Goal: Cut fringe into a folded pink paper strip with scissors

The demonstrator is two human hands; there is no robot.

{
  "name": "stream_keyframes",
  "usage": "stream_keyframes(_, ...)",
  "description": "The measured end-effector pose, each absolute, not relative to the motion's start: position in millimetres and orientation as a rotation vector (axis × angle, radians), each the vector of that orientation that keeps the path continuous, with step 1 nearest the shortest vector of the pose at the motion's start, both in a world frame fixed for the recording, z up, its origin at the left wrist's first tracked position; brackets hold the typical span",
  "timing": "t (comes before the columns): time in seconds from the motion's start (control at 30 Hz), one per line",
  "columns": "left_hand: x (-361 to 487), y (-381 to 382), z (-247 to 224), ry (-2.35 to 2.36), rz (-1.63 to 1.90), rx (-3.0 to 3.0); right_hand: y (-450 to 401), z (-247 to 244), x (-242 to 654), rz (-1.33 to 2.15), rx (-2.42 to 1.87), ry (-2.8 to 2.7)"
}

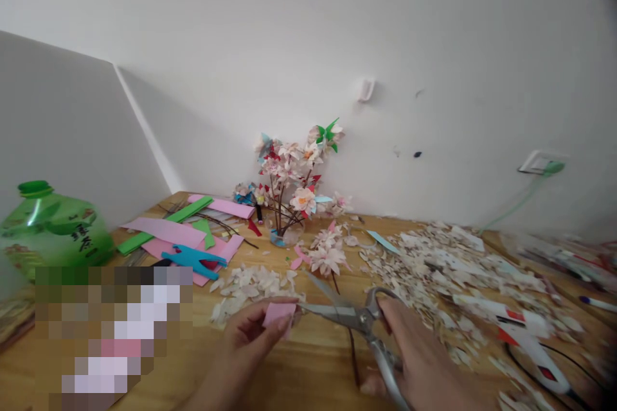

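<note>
The left hand pinches a small pink paper piece in a closed grip, just in front of the flower vase. The right hand grips the scissors, blades parted at the paper's edge. Cutting seems under way; closing the blades calls for a steady paper. Right of the vase lie paper scraps; the bare wooden surface nearest the hands gives room.

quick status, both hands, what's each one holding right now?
Left hand: closed, pinching a small pink paper piece at the blade tips.
Right hand: closed on the handles of the metal scissors, blades open.
</note>
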State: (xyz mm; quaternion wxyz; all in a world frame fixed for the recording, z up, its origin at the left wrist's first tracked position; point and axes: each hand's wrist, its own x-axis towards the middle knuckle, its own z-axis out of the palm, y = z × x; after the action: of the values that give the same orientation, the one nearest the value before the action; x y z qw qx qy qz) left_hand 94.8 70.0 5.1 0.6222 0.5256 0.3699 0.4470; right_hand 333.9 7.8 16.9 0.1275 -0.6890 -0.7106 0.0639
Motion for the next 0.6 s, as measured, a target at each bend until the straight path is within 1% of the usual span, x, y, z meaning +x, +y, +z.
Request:
stream_keyframes(0.17, 93, 67, 2, 0.788, 0.896, 1.227, -4, 10, 340, 0.539, -2.102, -2.071)
stream_keyframes(0.23, 92, 67, -3, 0.734, 0.890, 1.197, -6, 9, 338, 0.614, -2.123, -2.065)
stream_keyframes(0.43, 91, 63, -12, 0.664, 0.885, 1.146, -8, 13, 333, 0.625, -2.123, -2.073)
stream_keyframes(0.6, 91, 62, -8, 0.674, 0.851, 1.186, -8, 19, 326, 0.607, -1.988, -2.059)
